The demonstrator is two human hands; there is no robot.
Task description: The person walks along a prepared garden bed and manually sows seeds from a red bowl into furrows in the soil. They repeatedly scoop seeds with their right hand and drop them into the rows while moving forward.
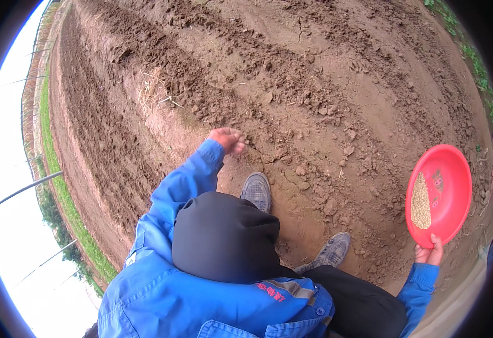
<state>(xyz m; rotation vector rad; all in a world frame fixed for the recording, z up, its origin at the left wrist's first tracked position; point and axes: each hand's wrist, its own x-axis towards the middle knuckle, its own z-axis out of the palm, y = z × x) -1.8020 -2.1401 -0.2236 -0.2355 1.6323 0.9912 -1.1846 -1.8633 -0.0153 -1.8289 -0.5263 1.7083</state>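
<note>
My left hand (228, 140), in a blue sleeve, hangs over the tilled soil (280, 156) just beyond the toe of my left shoe (256, 192). Its fingers are curled together, and whether anything small lies inside them cannot be seen. Far to the right, my right hand (429, 252) grips the near rim of a red plastic basin (451, 198), thumb on the inside of the rim and the other fingers partly hidden. Pale tan grain or seed (421, 203) lies heaped along the basin's left side, beside a printed picture on its bottom. The basin looks tilted.
My right shoe (333, 250) stands on the soil below centre. Dry straw (155, 91) lies on a ridge at upper left, among long rows of clods. Green plants (474, 63) edge the upper right; a grass strip (60, 186) and thin poles (26, 187) stand left.
</note>
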